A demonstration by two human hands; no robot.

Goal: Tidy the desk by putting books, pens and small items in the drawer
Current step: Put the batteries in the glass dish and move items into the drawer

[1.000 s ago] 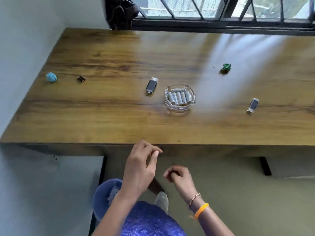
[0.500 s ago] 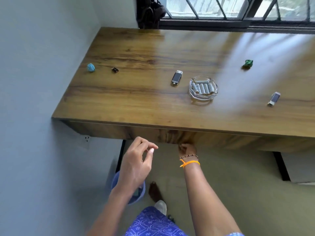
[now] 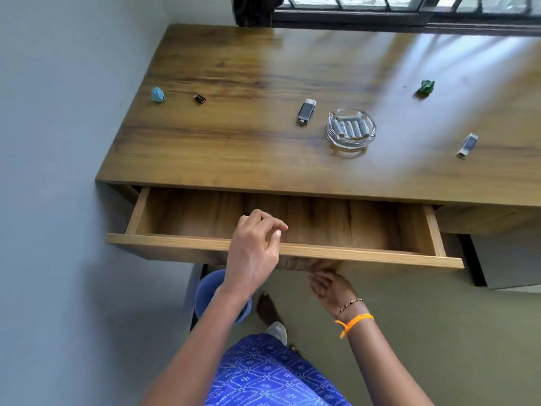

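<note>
The wooden drawer [image 3: 336, 252] stands pulled out from under the desk [image 3: 263, 159], its inside bare. My left hand [image 3: 253, 250] hovers over the drawer's front edge, fingers loosely curled, holding nothing. My right hand [image 3: 329, 287] is just below the drawer front, fingers relaxed and turned up toward its underside. On the desk lie a blue crumpled ball [image 3: 157, 94], a small dark adapter [image 3: 200, 98], a black USB stick [image 3: 306, 110], a glass ashtray [image 3: 351, 129] with several batteries, a silver USB stick [image 3: 467, 145] and a green crumpled ball [image 3: 426, 87].
A grey wall runs along the left of the desk. A window with bars [image 3: 409, 7] is behind it. A blue bucket [image 3: 205, 291] stands on the floor under the drawer, beside my foot [image 3: 268, 309]. A dark desk leg [image 3: 474, 262] is at the right.
The drawer was shut half a second ago and now stands pulled out. My right hand has come back from under the desk front; my left hand has moved over the drawer's edge.
</note>
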